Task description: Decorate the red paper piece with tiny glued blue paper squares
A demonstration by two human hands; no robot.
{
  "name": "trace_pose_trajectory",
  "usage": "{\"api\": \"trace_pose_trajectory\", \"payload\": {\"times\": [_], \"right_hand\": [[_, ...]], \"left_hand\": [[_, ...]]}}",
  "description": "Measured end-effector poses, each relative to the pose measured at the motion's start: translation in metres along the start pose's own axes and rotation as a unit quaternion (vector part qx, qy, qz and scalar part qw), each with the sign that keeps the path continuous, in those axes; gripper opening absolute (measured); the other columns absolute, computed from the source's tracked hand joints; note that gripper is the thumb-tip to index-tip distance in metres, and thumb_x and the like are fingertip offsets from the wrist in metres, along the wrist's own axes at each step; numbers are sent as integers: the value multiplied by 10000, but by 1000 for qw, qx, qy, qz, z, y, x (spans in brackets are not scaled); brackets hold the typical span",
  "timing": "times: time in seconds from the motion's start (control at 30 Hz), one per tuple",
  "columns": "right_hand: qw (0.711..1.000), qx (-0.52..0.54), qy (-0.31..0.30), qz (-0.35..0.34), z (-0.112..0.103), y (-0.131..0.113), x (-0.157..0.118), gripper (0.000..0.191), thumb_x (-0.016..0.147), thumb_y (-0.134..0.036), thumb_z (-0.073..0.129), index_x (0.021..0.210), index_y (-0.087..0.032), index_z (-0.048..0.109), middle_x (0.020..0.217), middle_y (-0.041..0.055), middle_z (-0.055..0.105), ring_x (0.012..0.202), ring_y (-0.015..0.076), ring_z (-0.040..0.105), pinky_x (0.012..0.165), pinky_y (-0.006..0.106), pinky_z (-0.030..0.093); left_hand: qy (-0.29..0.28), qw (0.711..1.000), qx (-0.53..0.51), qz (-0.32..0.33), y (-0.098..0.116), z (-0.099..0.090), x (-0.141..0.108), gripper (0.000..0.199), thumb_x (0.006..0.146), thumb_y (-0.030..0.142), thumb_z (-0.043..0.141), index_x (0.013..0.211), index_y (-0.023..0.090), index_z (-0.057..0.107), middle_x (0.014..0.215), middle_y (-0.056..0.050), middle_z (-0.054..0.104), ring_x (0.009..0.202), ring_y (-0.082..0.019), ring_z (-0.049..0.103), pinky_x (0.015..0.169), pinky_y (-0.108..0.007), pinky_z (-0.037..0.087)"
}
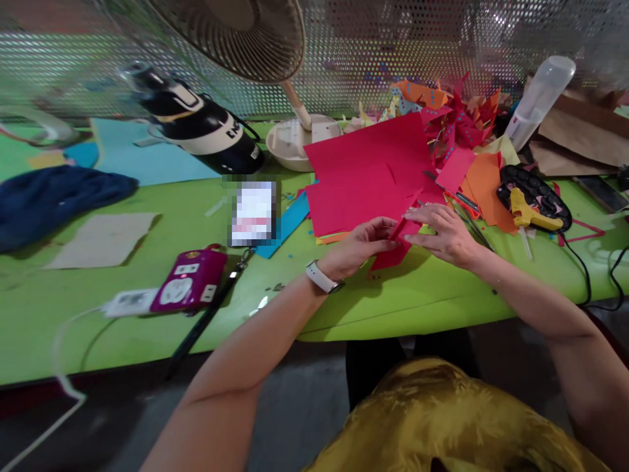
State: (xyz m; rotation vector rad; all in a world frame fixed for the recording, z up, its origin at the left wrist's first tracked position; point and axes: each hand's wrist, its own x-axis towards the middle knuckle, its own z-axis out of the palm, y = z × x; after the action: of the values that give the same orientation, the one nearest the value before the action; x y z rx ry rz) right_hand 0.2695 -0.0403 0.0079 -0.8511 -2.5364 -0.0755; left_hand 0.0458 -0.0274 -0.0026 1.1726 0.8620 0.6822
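Note:
Between my two hands is a folded piece of red paper (392, 257), held just above the near edge of the green table. My left hand (360, 245), a white-banded watch on its wrist, pinches the paper's left side. From the right, my right hand (442, 234) has its thumb and fingers closed on the paper's upper edge. Large red sheets (366, 174) lie flat just beyond. Scissors (466, 213) rest close to my right hand, partly covered by paper.
A fan (297, 144) and a black bottle (211, 131) stand at the back. Red and orange paper pieces (457, 124) are heaped behind. At right are a yellow glue gun (533, 213) and its cord. At left lie a purple device (189, 282), an ID card (253, 213) and dark blue cloth (59, 196).

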Motion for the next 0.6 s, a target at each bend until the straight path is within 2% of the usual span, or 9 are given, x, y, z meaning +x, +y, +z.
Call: {"api": "trace_pose_trajectory", "payload": {"times": [0.1, 0.23, 0.33, 0.47, 0.6], "right_hand": [[1000, 12, 24, -9, 3, 2, 0, 271, 948, -235, 449, 1070, -272, 687, 1321, 73, 567, 1273, 229, 461, 1037, 447, 377], [999, 18, 46, -24, 6, 6, -1, 256, 932, -221, 478, 1050, -293, 693, 1323, 43, 569, 1275, 225, 467, 1028, 465, 403], [997, 32, 70, -26, 9, 7, 0, 222, 925, -242, 513, 1027, -292, 703, 1307, 46, 578, 1265, 221, 479, 1020, 458, 418], [991, 78, 105, 39, 16, 2, -1, 170, 903, -318, 569, 973, -283, 719, 1303, 51, 575, 1238, 236, 500, 1020, 474, 417], [967, 146, 167, 128, 21, -5, 0, 130, 863, -354, 622, 885, -286, 731, 1332, 35, 542, 1268, 245, 473, 1043, 478, 410]], "left_hand": [[24, 999, -35, -4, -3, 3, 0, 370, 633, 227, 738, 983, 187, 628, 986, -34, 680, 866, -163, 648, 776, -289, 512], [46, 996, -71, -8, -5, 7, -1, 290, 651, 328, 773, 875, 191, 651, 858, 3, 683, 779, -139, 645, 716, -254, 501], [49, 994, -98, 1, -5, 9, 0, 323, 622, 342, 816, 856, 195, 649, 811, 18, 690, 742, -126, 650, 723, -249, 512], [48, 992, -116, 15, -6, 10, 0, 335, 609, 314, 835, 868, 197, 658, 796, 23, 707, 745, -119, 662, 732, -230, 522], [37, 989, -141, 9, -7, 10, 1, 329, 603, 269, 846, 865, 196, 661, 774, 25, 720, 742, -114, 673, 725, -220, 525]]}}
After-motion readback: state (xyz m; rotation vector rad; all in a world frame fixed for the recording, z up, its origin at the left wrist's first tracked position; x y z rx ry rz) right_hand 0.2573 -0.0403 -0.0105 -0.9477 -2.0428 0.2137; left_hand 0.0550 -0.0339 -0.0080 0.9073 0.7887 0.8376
